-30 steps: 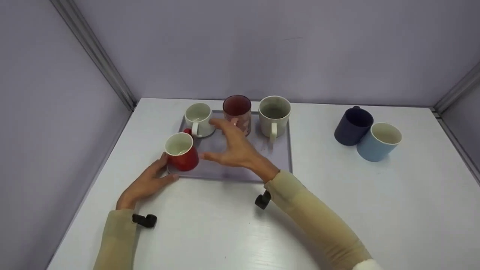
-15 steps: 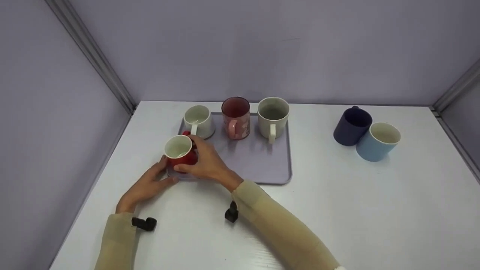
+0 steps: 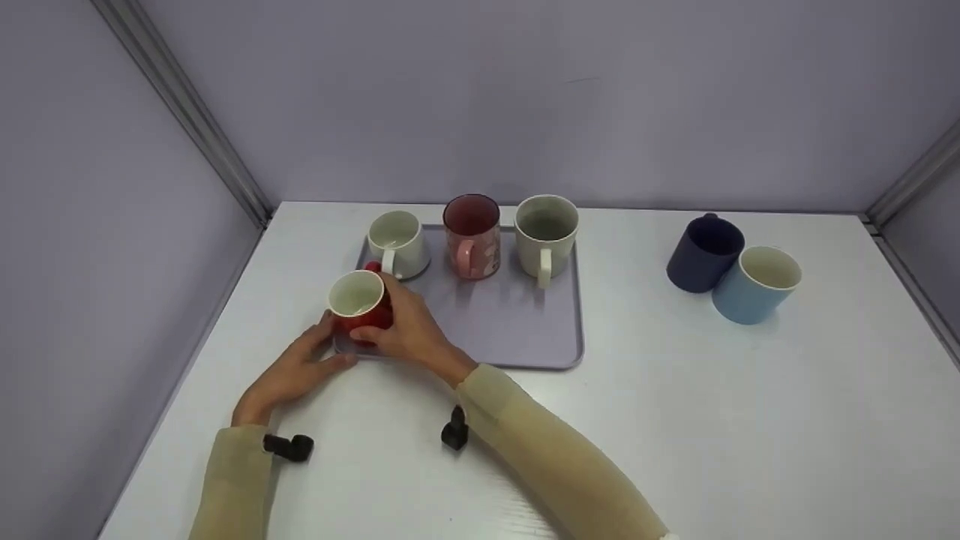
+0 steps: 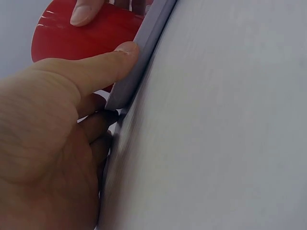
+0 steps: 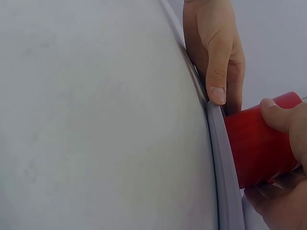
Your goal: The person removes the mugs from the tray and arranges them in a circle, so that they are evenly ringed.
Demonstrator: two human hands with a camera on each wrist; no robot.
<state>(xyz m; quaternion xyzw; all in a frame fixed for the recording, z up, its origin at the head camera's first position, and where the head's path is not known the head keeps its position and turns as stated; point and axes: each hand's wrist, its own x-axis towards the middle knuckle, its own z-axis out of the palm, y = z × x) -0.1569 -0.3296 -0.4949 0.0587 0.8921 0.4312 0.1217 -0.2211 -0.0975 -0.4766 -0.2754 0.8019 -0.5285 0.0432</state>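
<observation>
A red mug (image 3: 361, 322) with a white inside stands at the front left corner of a grey-lilac tray (image 3: 510, 322). My right hand (image 3: 409, 324) grips it from the right; in the right wrist view the thumb lies along the mug's red wall (image 5: 256, 143) and the fingers wrap below. My left hand (image 3: 291, 371) holds the tray's front left corner. In the left wrist view its thumb presses on the tray's rim (image 4: 146, 48) and the other fingers curl at the side edge, partly hidden. The mug's handle points to the back.
Along the tray's back are a small white mug (image 3: 409, 255), a pink mug (image 3: 484, 251) and a large white mug (image 3: 531, 251). To the right, on the white table (image 3: 675, 420), a dark blue mug (image 3: 694, 266) touches a light blue cup (image 3: 742, 296). Walls (image 3: 480, 97) enclose the back and sides.
My right hand has come left from above the middle of the tray and taken hold of the red mug. My left hand stays at the tray's corner, and the other mugs stand as before.
</observation>
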